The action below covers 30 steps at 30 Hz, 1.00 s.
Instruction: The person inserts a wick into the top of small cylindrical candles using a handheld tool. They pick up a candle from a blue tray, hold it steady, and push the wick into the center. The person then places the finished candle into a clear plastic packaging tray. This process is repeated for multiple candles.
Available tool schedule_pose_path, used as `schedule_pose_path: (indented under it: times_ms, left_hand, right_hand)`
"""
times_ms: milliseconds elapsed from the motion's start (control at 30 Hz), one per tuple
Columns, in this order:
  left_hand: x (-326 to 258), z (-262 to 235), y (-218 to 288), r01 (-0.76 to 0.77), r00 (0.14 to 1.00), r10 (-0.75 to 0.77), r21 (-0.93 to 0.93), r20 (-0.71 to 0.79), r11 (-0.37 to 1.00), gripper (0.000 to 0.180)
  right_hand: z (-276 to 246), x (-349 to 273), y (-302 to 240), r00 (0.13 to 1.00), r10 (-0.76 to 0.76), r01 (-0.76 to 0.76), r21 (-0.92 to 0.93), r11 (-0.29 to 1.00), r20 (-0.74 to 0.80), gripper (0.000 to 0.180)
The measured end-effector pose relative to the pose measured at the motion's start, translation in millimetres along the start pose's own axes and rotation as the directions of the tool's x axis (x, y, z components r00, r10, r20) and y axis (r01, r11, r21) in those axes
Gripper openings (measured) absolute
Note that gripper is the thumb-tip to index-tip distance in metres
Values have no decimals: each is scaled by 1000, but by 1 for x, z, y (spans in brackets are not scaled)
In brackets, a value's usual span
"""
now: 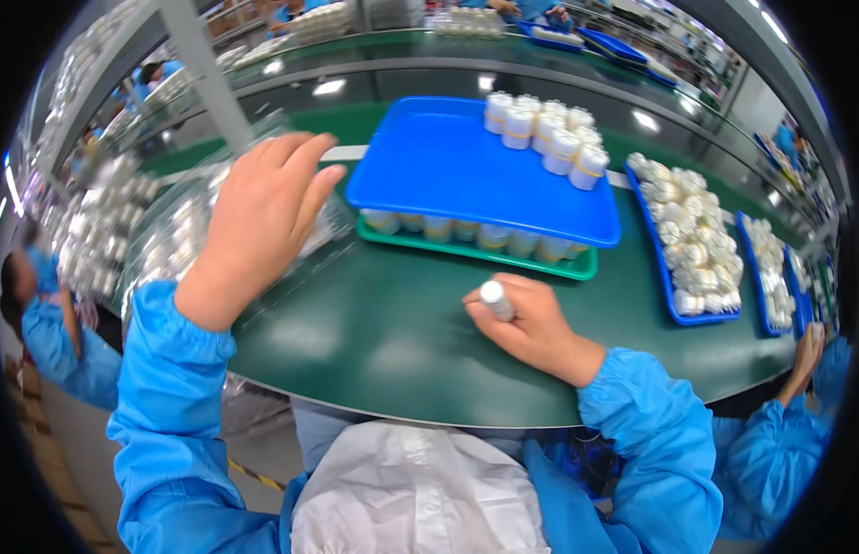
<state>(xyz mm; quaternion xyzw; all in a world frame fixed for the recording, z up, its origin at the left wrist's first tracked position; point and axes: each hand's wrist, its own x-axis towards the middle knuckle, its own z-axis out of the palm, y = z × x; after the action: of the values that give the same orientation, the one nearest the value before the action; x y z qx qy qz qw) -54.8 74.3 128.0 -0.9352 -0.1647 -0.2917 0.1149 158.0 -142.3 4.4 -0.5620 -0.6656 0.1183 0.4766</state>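
My left hand (pixel 263 212) is raised over a clear plastic bag (pixel 185 231) of white pieces. Its thumb stands apart from the fingers and nothing is in it. Low over the green table, my right hand (pixel 540 328) is closed around a small white cylinder (pixel 496 300), whose pale round end points up. Beyond my hands lies a blue tray (pixel 438 171). White cylindrical pieces (pixel 560 150) with yellowish bands stand grouped at its far right. The blue tray rests on similar pieces in a green tray (pixel 466 251).
To the right, blue trays (pixel 680 319) hold heaps of white pieces. A grey metal post (pixel 203 74) rises at the far left, near a dark conveyor strip (pixel 374 85). A co-worker's hand (pixel 806 355) is at the right edge; another person in blue (pixel 65 323) is at left.
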Motion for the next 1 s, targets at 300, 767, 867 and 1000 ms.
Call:
schedule_pose_path:
  times_ms: [300,767,867,1000]
  left_hand:
    - [184,131,66,-81,987,116,-286,109,955,98]
    - [250,177,76,-37,746,245,-328,620,944,107]
    - [253,176,72,-14,730,304,-431,612,902,115]
    - [251,178,74,-57,763,341,-469,549,881,125]
  right_hand:
    - [-7,-4,-3,963,-268,247,-408,879,4,22]
    - [-82,7,-12,883,-351,203,-419,885,-312,35]
    - [-144,29,4,863,-126,-115,-432,895,-490,51]
    - [-184,59,14,823,434,-529,-214,822,-366,90]
